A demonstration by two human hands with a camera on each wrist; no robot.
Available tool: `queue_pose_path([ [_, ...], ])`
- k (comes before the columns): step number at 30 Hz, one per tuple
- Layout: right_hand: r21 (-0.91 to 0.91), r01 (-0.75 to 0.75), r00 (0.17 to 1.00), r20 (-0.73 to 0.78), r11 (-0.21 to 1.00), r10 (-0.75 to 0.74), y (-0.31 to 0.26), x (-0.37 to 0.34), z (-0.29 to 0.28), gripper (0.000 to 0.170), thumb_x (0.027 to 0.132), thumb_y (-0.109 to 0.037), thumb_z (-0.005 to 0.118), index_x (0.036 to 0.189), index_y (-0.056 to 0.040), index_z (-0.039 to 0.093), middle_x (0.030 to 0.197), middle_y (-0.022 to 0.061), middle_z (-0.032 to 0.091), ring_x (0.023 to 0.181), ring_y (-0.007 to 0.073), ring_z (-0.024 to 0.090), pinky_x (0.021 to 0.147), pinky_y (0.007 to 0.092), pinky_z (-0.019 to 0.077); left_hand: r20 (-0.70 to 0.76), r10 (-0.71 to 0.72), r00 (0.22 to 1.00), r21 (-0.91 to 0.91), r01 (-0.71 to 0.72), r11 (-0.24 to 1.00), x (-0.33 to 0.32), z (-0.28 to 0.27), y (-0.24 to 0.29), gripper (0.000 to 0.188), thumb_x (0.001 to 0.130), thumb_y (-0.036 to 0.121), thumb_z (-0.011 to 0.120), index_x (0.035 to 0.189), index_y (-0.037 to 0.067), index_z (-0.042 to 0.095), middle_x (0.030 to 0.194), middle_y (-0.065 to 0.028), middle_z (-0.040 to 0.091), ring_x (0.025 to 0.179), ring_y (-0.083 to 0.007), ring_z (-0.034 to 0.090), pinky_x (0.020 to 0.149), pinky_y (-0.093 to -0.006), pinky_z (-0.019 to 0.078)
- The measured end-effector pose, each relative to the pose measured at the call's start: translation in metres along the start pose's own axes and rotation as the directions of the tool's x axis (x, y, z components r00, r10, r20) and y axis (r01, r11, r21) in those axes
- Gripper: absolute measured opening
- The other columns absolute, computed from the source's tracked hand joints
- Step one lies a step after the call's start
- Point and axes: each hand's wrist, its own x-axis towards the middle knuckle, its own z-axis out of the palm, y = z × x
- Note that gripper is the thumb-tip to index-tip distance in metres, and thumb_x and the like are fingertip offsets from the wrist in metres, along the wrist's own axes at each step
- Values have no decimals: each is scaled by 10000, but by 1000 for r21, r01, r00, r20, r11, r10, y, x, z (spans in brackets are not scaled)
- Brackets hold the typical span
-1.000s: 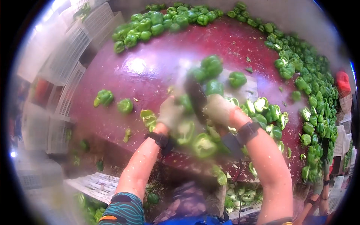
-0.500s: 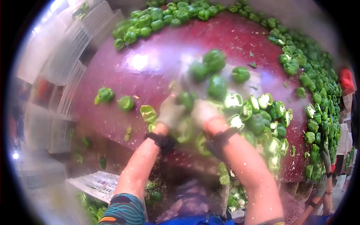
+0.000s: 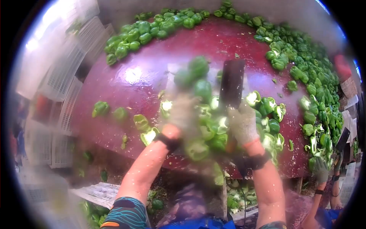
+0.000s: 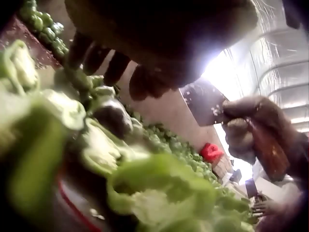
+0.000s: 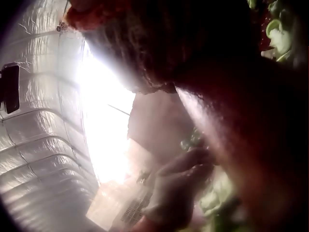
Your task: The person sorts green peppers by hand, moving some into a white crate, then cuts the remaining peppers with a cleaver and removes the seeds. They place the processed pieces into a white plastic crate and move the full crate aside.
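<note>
My gloved right hand (image 3: 244,124) grips a cleaver (image 3: 232,82), its broad dark blade pointing away over the table. In the left wrist view, the cleaver's wooden handle (image 4: 270,152) shows in that fist, with pale bits stuck on the blade. My gloved left hand (image 3: 183,110) is blurred, over the near middle of the table beside cut green bell peppers (image 3: 207,131). Its fingers (image 4: 116,67) hang loosely above pepper halves in the left wrist view, holding nothing visible. Whole bell peppers (image 3: 202,89) lie just beyond the hands. The right wrist view is mostly dark, with the left hand (image 5: 176,193) low in it.
Bell peppers (image 3: 152,30) are heaped along the red table's (image 3: 213,42) far edge, and more (image 3: 324,84) down its right side. White crates (image 3: 65,76) stand at left. Another person's gloved hand (image 3: 321,170) is near a second cleaver (image 3: 343,139) at right.
My right hand has moved right, away from the left, and the cleaver blade now shows fully. My left hand has shifted slightly right, and no pepper shows between the hands now.
</note>
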Motion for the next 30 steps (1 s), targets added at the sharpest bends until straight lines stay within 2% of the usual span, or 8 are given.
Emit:
queue_pose_path([
  [2,93,-107,994,44,990,103,3,-4,-4,102,701,-95,664,783,-39,640,773,145,541,787,335,571,649,432,473,275,-185,943,193,134,972,12,7,32,320,772,237,717,1082,164,687,1124,-144,566,1095,-338,529,917,-415,496],
  [5,168,-308,951,87,936,298,7,-5,-4,126,736,-118,657,817,-24,633,801,169,572,806,345,591,667,438,484,219,-123,968,257,65,964,8,13,24,373,782,345,708,1120,192,672,1104,-136,543,1088,-345,527,902,-422,499],
  [9,90,-165,973,178,982,147,38,-5,9,198,809,-158,625,926,1,612,832,217,610,801,369,618,722,457,504,316,-240,918,262,158,952,5,-1,10,397,803,390,718,1126,164,672,1111,-157,558,1045,-312,556,905,-429,495],
  [11,20,-212,957,205,977,204,36,-1,9,207,825,-174,622,942,-3,623,834,225,624,804,370,633,749,453,513,166,-221,961,286,167,944,8,4,-1,394,827,374,707,1140,139,666,1096,-172,574,1015,-314,573,905,-434,496],
  [13,255,-601,799,231,758,555,14,9,10,145,795,-177,651,853,-50,687,860,185,665,860,325,655,774,412,523,-42,-168,985,205,173,963,18,3,-3,385,864,293,687,1194,100,645,1072,-183,634,996,-307,617,892,-421,503],
  [15,-288,-74,968,210,955,138,28,15,18,135,776,-191,668,821,-69,705,895,165,680,892,312,657,781,404,519,47,-357,933,41,355,934,43,-20,23,401,856,265,686,1213,89,636,1102,-169,655,1001,-301,639,887,-402,506],
  [16,-520,224,954,290,824,-76,34,20,20,131,766,-198,677,804,-79,714,912,155,688,908,306,657,784,400,518,101,-436,894,-36,441,897,57,-25,30,410,852,251,686,1222,84,632,1116,-162,666,1003,-299,649,884,-393,508],
  [30,-554,607,669,743,570,10,-12,99,1,143,765,-225,718,836,-106,755,875,86,720,854,268,689,740,350,531,203,-346,916,-210,385,899,99,40,-28,598,764,153,691,1348,124,569,912,-135,714,716,-185,676,674,-311,539],
])
